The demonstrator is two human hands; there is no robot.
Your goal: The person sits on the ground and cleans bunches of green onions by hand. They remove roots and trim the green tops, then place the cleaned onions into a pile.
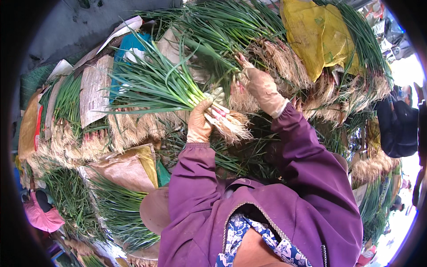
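Note:
My left hand (199, 121), in a pale glove, is closed around a bunch of green garlic (190, 95). Its long leaves fan out to the upper left, while the pinkish-white bulbs and stringy roots (233, 126) stick out to the lower right. In a matching soiled glove, my right hand (263, 88) grips a few green garlic stalks (243, 61) beside the pile, their pinkish ends showing past the fingers. More roots (241, 96) hang just left of that hand; whether they belong to the gripped stalks cannot be told.
Rows of bundled green garlic (217, 26) curve around me, roots facing inward. A yellow woven sack (320, 36), a cardboard sheet (96, 88) and a blue sheet (128, 50) lie among them. Loose leaves (230, 160) litter the ground. A person in pink (45, 213) is at the lower left.

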